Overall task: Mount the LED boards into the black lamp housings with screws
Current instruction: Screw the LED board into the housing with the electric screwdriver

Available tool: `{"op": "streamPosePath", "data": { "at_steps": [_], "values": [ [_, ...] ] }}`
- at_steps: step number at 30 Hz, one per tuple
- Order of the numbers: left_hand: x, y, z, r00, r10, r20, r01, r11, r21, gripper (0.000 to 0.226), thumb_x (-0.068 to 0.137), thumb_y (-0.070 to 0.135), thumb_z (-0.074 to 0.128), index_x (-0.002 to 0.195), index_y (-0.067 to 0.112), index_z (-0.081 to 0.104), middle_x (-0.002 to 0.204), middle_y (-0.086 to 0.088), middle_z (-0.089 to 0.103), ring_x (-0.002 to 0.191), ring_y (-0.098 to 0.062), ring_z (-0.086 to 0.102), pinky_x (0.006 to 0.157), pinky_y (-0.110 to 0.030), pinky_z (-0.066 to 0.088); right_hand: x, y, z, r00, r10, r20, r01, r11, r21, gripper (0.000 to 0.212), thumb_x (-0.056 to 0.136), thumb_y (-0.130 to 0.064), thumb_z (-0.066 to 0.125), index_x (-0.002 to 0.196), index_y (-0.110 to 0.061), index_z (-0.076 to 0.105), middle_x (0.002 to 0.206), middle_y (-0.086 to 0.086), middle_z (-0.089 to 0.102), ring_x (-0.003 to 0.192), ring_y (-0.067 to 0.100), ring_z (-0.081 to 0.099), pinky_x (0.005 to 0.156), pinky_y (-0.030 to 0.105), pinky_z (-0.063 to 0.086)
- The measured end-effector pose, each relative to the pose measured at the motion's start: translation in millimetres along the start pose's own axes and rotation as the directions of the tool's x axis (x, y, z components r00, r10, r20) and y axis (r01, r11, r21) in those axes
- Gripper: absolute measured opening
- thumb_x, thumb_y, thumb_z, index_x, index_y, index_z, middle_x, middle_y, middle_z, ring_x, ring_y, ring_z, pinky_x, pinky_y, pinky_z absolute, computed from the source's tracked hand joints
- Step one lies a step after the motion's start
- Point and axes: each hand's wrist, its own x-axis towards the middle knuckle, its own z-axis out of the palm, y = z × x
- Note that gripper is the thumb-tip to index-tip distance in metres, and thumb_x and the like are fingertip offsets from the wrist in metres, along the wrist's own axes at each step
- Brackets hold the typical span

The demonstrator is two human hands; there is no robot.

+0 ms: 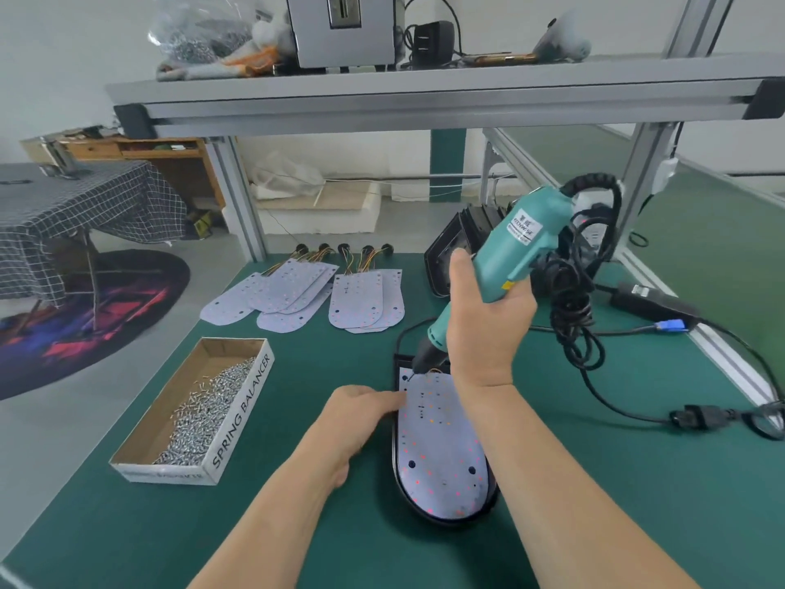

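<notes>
Here, your left hand (361, 412) presses straight fingers on the left edge of the LED board (441, 444), seated in its black housing (450, 520) on the table (616, 503), probably to steady it. The screw box (170, 423) sits within reach. Your right hand (484, 320) grips the screwdriver (518, 248), its bit at the board's far-left corner. Spare boards (297, 295) wait beyond.
</notes>
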Motion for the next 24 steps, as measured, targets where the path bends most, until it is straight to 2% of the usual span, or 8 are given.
{"op": "streamPosePath", "data": {
  "at_steps": [3, 6, 8, 10, 19, 24],
  "values": [
    [4, -6, 4, 1.0, -0.014, 0.027, 0.014, 1.0, -0.006, 0.037, 0.077, 0.024, 0.072, 0.063, 0.022, 0.038, 0.054, 0.008, 0.031, 0.048, -0.013, 0.026, 0.05, -0.027, 0.019, 4, 2, 1, 1.0, -0.028, -0.002, 0.028, 1.0, 0.0, 0.021, 0.081, -0.029, 0.073, 0.073, -0.028, 0.054, 0.062, -0.013, 0.055, 0.06, 0.013, 0.052, 0.061, 0.035, 0.048],
    [6, -9, 11, 1.0, 0.014, 0.019, -0.014, 1.0, -0.024, 0.042, 0.076, 0.027, 0.074, 0.062, 0.022, 0.035, 0.055, 0.006, 0.035, 0.051, -0.014, 0.03, 0.056, -0.029, 0.022, 6, 6, 1, 0.999, -0.054, 0.01, 0.054, 0.998, -0.024, 0.021, 0.081, -0.029, 0.073, 0.073, -0.026, 0.053, 0.061, -0.015, 0.055, 0.059, 0.011, 0.052, 0.061, 0.033, 0.047],
    [6, -10, 16, 0.999, 0.034, 0.021, -0.034, 0.999, -0.015, 0.029, 0.067, 0.032, 0.072, 0.068, 0.017, 0.048, 0.066, -0.002, 0.049, 0.061, -0.015, 0.042, 0.065, -0.029, 0.032, 5, 10, 1, 0.998, -0.065, 0.026, 0.067, 0.996, -0.052, 0.022, 0.08, -0.034, 0.072, 0.073, -0.027, 0.052, 0.06, -0.017, 0.054, 0.057, 0.011, 0.051, 0.061, 0.033, 0.046],
    [7, -11, 20, 0.999, 0.025, 0.027, -0.025, 1.0, -0.007, 0.025, 0.061, 0.033, 0.065, 0.08, 0.017, 0.058, 0.079, -0.005, 0.058, 0.073, -0.017, 0.05, 0.073, -0.033, 0.038, 3, 15, 1, 0.997, -0.068, 0.037, 0.07, 0.995, -0.072, 0.024, 0.079, -0.037, 0.071, 0.073, -0.026, 0.05, 0.059, -0.017, 0.053, 0.056, 0.012, 0.05, 0.06, 0.034, 0.046],
    [12, -11, 27, 1.0, 0.021, 0.003, -0.021, 1.0, -0.022, 0.026, 0.057, 0.029, 0.06, 0.078, 0.014, 0.059, 0.078, -0.008, 0.059, 0.072, -0.02, 0.05, 0.071, -0.034, 0.038, -1, 23, 0, 0.994, -0.098, 0.056, 0.104, 0.989, -0.104, 0.03, 0.078, -0.037, 0.071, 0.071, -0.018, 0.049, 0.057, -0.013, 0.05, 0.053, 0.011, 0.046, 0.055, 0.028, 0.044],
    [11, -12, 27, 1.0, 0.014, -0.001, -0.014, 0.999, -0.036, 0.028, 0.056, 0.029, 0.061, 0.078, 0.012, 0.062, 0.08, -0.01, 0.063, 0.072, -0.021, 0.053, 0.071, -0.034, 0.04, -2, 23, -1, 0.992, -0.104, 0.065, 0.11, 0.989, -0.097, 0.027, 0.08, -0.033, 0.071, 0.072, -0.02, 0.049, 0.057, -0.014, 0.051, 0.052, 0.01, 0.047, 0.055, 0.027, 0.044]
  ]
}}
